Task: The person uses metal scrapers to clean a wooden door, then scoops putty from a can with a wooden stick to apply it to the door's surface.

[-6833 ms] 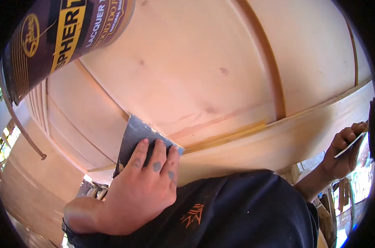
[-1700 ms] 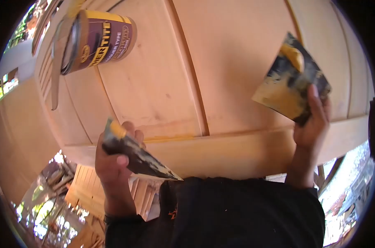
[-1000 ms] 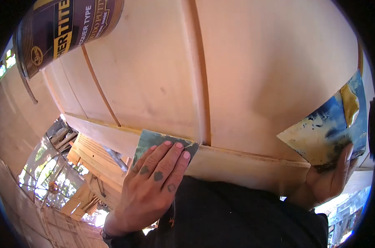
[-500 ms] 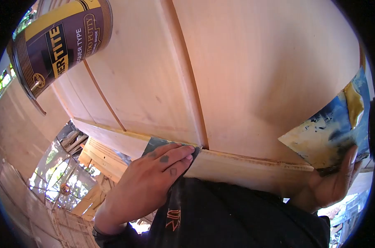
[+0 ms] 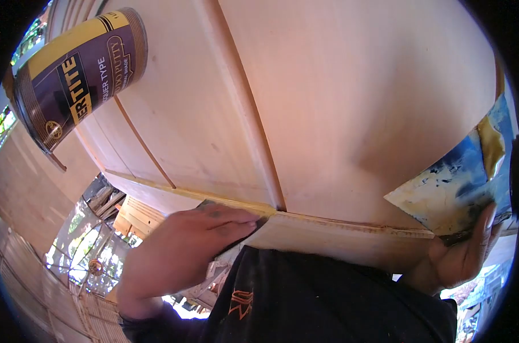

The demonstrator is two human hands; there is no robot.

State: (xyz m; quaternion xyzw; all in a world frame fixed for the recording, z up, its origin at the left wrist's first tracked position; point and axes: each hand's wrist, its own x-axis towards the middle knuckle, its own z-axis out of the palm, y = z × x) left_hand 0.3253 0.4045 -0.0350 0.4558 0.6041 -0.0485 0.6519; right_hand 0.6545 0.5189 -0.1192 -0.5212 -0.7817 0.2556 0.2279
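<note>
My left hand (image 5: pixel 185 246) presses a thin dark scraper (image 5: pixel 205 203) against the edge of a pale wooden panel (image 5: pixel 339 114). Its fingers lie together over the scraper and hide most of it. Yellowish putty (image 5: pixel 236 204) runs along the panel's edge beside these fingertips. At the right, my right hand (image 5: pixel 462 257) grips a blue sheet (image 5: pixel 442 188) smeared with cream putty, with a thicker golden lump (image 5: pixel 492 148) of it near the top. The thumb shows against the sheet; the other fingers are partly hidden.
A brown and yellow can of putty (image 5: pixel 82 74) stands on the panel at the upper left. Raised wooden strips (image 5: pixel 242 91) cross the panel. Beyond the edge are stacked boards (image 5: pixel 136 216) and a metal grille (image 5: pixel 82 251). My black shirt (image 5: pixel 328 297) is close below the edge.
My left hand has shifted slightly left and tilted, so less of the scraper shows. More yellowish putty is visible along the edge. My right hand has hardly moved.
</note>
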